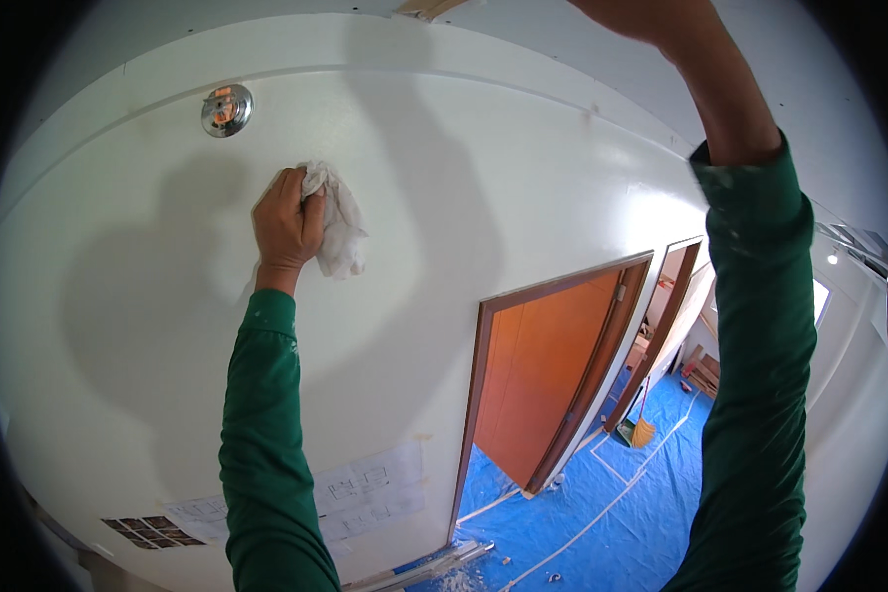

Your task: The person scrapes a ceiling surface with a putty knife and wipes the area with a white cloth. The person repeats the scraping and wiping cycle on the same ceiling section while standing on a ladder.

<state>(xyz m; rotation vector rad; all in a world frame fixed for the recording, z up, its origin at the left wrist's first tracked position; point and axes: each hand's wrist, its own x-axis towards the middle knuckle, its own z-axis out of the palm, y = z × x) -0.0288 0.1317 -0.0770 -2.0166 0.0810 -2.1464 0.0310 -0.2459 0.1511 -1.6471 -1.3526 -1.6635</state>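
Note:
My left hand (286,222) is closed around a crumpled white rag (341,235) and rests against the white wall (553,187). Part of the rag hangs loose to the right of my fingers. A round chrome wall fixture (227,110) with an orange-toned centre is above and to the left of that hand. My right hand (646,18) reaches up to the ceiling at the top edge, where its fingers are cut off from view. Both arms wear green sleeves, and their shadows fall on the wall.
An orange-brown door (543,365) stands in a brown frame to the lower right. Blue sheeting (602,533) covers the floor, with a broom (643,432) farther off. Paper drawings (370,488) are taped low on the wall. Long strips (429,569) lie at its foot.

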